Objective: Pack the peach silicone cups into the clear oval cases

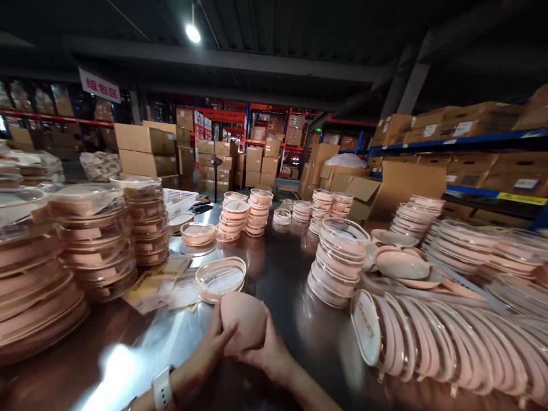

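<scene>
Cupped a rounded pink piece (pixel 243 319) between left hand (pixel 218 337) and right hand (pixel 271 353), toward the near edge of the counter (pixel 282 262).

Risked, judging by the soft-looking wall, a dent under the thumbs if squeezed too hard, or a slip if held too loosely. Might have toppled the leaning row of containers (pixel 432 342) near the right edge with a stray sideways swing, or knocked the clear-topped container (pixel 220 278), just beyond the piece, with a push toward the far edge. Could not make out the piece's underside or the fingertips behind; could not tell contact with that container. Lost part of the tall left stack (pixel 34 285) outside the view, and the details of the small stacks (pixel 302 211) by the far edge to blur.
</scene>
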`<action>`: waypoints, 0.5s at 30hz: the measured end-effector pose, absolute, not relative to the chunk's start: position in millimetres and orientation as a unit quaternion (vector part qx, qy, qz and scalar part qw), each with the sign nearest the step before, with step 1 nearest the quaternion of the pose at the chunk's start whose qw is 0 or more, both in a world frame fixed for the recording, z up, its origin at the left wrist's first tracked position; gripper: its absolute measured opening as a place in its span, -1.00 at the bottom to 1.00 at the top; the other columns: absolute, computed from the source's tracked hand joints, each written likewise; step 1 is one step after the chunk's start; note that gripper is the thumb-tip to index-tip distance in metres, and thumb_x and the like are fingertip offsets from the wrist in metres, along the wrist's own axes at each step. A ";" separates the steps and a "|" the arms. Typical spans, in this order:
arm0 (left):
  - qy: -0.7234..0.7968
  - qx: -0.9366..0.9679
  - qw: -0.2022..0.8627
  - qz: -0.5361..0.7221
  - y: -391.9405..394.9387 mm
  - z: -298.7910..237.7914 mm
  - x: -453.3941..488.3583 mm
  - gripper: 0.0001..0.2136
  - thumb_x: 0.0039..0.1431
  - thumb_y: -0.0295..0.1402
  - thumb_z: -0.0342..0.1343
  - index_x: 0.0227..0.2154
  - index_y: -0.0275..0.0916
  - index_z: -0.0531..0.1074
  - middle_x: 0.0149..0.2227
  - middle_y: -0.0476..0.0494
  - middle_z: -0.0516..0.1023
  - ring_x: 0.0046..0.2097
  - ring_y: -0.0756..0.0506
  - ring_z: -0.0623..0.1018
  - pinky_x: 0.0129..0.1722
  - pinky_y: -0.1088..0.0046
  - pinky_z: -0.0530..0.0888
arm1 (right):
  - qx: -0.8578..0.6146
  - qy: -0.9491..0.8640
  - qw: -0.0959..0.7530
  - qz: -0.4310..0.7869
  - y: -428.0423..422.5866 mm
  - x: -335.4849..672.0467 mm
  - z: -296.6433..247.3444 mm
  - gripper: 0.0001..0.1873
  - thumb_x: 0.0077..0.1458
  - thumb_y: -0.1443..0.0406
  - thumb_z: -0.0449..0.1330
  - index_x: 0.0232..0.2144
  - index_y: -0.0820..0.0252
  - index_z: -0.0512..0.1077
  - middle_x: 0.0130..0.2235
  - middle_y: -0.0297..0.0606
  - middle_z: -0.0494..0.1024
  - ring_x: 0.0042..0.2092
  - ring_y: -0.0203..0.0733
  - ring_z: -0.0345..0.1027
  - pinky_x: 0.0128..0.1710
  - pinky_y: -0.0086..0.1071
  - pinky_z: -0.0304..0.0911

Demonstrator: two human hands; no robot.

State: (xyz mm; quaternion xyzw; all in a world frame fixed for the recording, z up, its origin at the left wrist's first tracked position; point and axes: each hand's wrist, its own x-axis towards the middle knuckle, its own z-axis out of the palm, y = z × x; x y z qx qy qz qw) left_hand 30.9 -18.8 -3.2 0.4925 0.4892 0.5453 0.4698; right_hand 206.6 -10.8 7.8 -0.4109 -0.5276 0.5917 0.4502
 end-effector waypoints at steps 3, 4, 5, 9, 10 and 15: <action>0.482 0.478 0.456 0.576 -21.8 -13.5 37.8 -0.03 -0.01 0.13 0.21 0.35 -0.29 0.01 0.39 -0.41 0.14 0.43 -0.38 0.04 0.40 0.01 0.05 | -0.434 -0.542 0.434 0.574 -12.7 205.7 4.1 0.24 -0.52 0.32 0.55 0.26 0.11 0.14 0.04 -0.08 0.53 0.07 0.21 0.40 0.06 0.02 0.35; 0.484 0.482 0.446 0.578 -22.7 -14.7 41.1 -0.03 -0.02 0.12 0.23 0.34 -0.30 0.03 0.39 -0.41 0.15 0.43 -0.39 0.04 0.40 0.01 0.07 | -0.415 -0.532 0.456 0.580 -12.8 206.0 5.8 0.21 -0.52 0.30 0.56 0.24 0.09 0.17 0.04 -0.08 0.53 0.07 0.21 0.41 0.04 0.01 0.37; 0.485 0.496 0.436 0.573 -22.6 -13.5 44.0 -0.06 -0.01 0.13 0.22 0.33 -0.30 0.08 0.38 -0.40 0.17 0.43 -0.39 0.04 0.40 0.02 0.08 | -0.384 -0.517 0.480 0.595 -12.4 206.6 8.7 0.16 -0.50 0.26 0.56 0.21 0.07 0.21 0.04 -0.09 0.53 0.05 0.20 0.43 0.00 0.00 0.40; 0.467 0.646 0.310 0.518 1.1 15.5 42.5 -0.40 0.34 0.04 -0.30 0.20 -0.23 0.32 0.24 -0.30 0.42 0.35 -0.29 0.27 0.33 0.08 0.26 | -0.271 -0.417 0.569 0.655 -7.2 210.7 24.6 -0.10 -0.33 0.11 0.53 0.10 0.07 0.34 -0.08 -0.14 0.61 -0.10 0.13 0.52 -0.15 -0.07 0.47; 0.467 0.699 0.229 0.490 13.0 25.1 38.7 -0.39 0.39 -0.07 -0.49 0.16 -0.19 0.37 0.19 -0.28 0.48 0.28 -0.25 0.38 0.28 0.10 0.34 | -0.263 -0.394 0.591 0.653 -5.0 212.0 27.2 -0.15 -0.30 0.09 0.52 0.08 0.08 0.36 -0.13 -0.16 0.63 -0.12 0.11 0.53 -0.16 -0.08 0.47; 0.481 0.772 0.111 0.401 66.6 45.2 13.9 -0.63 0.24 -0.12 0.04 -0.12 -0.27 0.56 0.02 -0.43 0.58 0.19 -0.49 0.42 0.26 -0.27 0.18 | -0.344 -0.453 0.673 0.473 9.8 223.7 25.4 -0.32 -0.14 0.10 0.43 0.05 0.10 0.41 -0.16 -0.21 0.63 -0.16 0.03 0.54 -0.14 -0.13 0.48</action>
